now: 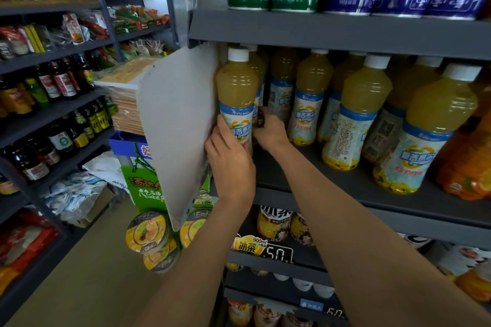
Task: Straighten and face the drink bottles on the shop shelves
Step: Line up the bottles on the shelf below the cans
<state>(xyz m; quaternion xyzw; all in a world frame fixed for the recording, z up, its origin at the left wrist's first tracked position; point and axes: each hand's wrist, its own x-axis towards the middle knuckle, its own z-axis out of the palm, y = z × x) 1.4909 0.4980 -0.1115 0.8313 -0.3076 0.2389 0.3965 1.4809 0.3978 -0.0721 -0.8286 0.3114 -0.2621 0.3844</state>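
Left hand (229, 156) wrapped round the label of the end bottle (237, 98), thumb up the near side, fingers curled behind; bottle upright at the shelf (345, 180) front, hard against the grey side panel (180, 125) just left of the grip. Right hand (271, 131) reaching past it to the right, into the gap behind, fingers hidden among the bottles; cannot tell whether closed on anything.

Best done by turning from the label band, not the neck. Keep the base flat on the shelf while twisting. Stop once the printed front faces out, as on the far-right bottle (422, 135). Beyond the grip, one neighbour (348, 119) shows small print and likely needs turning too. Mind knocking the row behind.
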